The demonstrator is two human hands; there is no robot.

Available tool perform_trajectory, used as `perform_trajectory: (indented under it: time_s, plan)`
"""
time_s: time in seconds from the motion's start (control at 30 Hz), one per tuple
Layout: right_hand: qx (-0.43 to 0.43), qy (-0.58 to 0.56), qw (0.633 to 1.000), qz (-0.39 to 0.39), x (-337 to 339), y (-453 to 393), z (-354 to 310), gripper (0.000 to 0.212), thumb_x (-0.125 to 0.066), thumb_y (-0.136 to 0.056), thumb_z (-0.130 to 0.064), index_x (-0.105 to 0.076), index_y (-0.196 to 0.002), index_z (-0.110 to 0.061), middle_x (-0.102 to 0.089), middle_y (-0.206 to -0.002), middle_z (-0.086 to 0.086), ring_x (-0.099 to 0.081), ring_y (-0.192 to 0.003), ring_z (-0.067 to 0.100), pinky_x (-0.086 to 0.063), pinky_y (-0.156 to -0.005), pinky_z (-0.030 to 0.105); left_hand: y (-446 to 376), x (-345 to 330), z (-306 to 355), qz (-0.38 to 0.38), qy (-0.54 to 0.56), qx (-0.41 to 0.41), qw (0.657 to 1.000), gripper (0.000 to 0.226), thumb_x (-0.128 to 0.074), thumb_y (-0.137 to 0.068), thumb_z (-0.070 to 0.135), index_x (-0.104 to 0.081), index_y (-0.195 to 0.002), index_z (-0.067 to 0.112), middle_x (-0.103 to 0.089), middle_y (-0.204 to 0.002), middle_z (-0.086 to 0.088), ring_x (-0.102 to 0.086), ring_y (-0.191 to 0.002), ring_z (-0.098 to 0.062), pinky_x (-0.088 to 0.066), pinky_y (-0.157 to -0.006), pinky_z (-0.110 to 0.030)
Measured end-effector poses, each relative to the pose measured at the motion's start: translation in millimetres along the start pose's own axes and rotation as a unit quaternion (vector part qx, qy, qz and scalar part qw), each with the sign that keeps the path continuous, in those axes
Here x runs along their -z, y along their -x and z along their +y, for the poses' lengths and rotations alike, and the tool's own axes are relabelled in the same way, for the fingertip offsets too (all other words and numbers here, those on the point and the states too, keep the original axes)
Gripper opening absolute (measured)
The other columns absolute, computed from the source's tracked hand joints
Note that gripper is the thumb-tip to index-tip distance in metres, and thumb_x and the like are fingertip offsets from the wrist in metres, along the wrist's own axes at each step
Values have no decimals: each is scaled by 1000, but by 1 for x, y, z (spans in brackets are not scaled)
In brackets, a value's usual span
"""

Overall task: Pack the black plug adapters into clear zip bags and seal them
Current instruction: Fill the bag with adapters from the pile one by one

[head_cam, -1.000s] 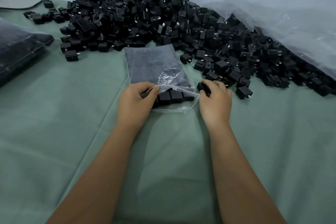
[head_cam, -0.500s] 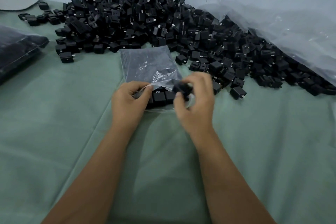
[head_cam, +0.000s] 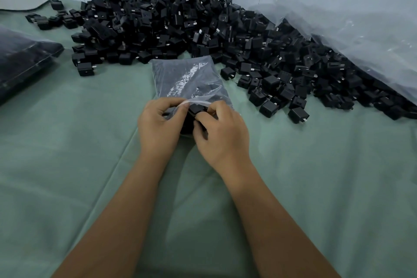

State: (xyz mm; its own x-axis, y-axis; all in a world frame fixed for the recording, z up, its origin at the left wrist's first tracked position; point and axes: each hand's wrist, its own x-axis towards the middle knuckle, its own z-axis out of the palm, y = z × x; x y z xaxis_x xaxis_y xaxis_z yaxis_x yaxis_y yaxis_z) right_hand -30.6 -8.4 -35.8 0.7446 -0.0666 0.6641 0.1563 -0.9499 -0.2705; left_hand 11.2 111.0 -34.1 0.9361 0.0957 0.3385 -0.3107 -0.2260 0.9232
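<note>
In the head view, the left hand (head_cam: 161, 125) pinches the open mouth of the clear zip bag (head_cam: 189, 80) at mid tabletop (head_cam: 67, 142), while the right hand (head_cam: 222, 134) grips a black plug adapter (head_cam: 196, 109) at that mouth. The adapter pile (head_cam: 203, 29) lies beyond, a filled bag (head_cam: 22, 56) far left, and loose plastic sheeting (head_cam: 349, 29) far right.

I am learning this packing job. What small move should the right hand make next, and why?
Probably push the adapter deeper into the zip bag. The right hand pinches it at the mouth, which the left hand holds open; the bag's far end looks unfilled.
</note>
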Motion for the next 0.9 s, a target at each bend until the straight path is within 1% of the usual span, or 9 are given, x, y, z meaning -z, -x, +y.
perform_trajectory:
  time_s: [0.27,0.4,0.5,0.57,0.63,0.7,0.77,0.83,0.9]
  plan:
    - [-18,-8,1000,-13,-1,0,3,12,-65,-81,-15,-72,-73,-10,-67,-76,2,-61,-73,22,-45,-66,28,1,0,0,12,-20,-36,999,8,-68,-89,18,-75,-93,20,-71,-91,5,-63,-96,-20,-51,-87,-46]
    - [-22,-3,999,-38,-1,-2,1,11,-63,-83,-10,-71,-78,-5,-68,-82,7,-64,-80,26,-51,-72,33,1,-2,-1,25,-30,-77,996,14,-69,-88,19,-71,-96,31,-69,-93,14,-61,-97,-13,-51,-87,-37]
    - [-32,20,994,-103,-1,-4,-2,22,-55,-92,-13,-67,-105,-1,-65,-108,12,-59,-104,29,-44,-93,36,2,-2,-2,35,-72,-156,984,13,-69,-88,18,-71,-98,26,-63,-91,22,-57,-92,-5,-47,-86,-28]
    - [-41,33,985,-164,-2,-1,-7,40,-43,-98,-29,-53,-129,-5,-53,-129,11,-46,-121,26,-30,-106,33,2,-1,-4,34,-117,-230,966,12,-69,-88,16,-74,-98,16,-64,-91,16,-54,-89,-6,-45,-83,-27]
    - [-42,57,976,-206,-6,0,-11,52,-28,-98,-39,-41,-138,-9,-45,-136,10,-38,-128,25,-23,-110,33,2,-1,-5,34,-144,-272,951,12,-69,-87,13,-74,-98,11,-68,-91,6,-57,-87,-14,-45,-80,-30]
    - [-43,82,970,-225,-10,-5,-13,49,-27,-98,-38,-42,-135,-10,-47,-135,11,-38,-128,27,-23,-111,35,2,-1,-5,40,-159,-288,944,13,-69,-86,11,-75,-97,9,-71,-93,-1,-59,-88,-20,-45,-82,-30]
    - [-51,69,970,-228,-8,-15,-15,26,-39,-95,-27,-54,-113,-14,-57,-121,11,-49,-118,28,-33,-99,34,2,-2,-5,45,-167,-295,940,13,-70,-85,8,-75,-97,8,-71,-96,-4,-58,-90,-21,-43,-83,-29]
    - [-53,68,961,-264,-3,-28,-21,8,-45,-89,-18,-51,-91,-23,-63,-103,6,-58,-104,27,-38,-87,33,2,-2,-5,44,-168,-299,938,15,-72,-82,3,-75,-96,7,-71,-97,-4,-58,-90,-22,-45,-82,-31]
    - [-49,112,948,-294,-11,-42,-20,10,-43,-91,-17,-51,-94,-22,-61,-110,7,-55,-110,28,-39,-98,37,2,-3,-6,40,-165,-304,937,15,-73,-82,1,-75,-95,6,-71,-96,-5,-60,-88,-25,-47,-80,-37]
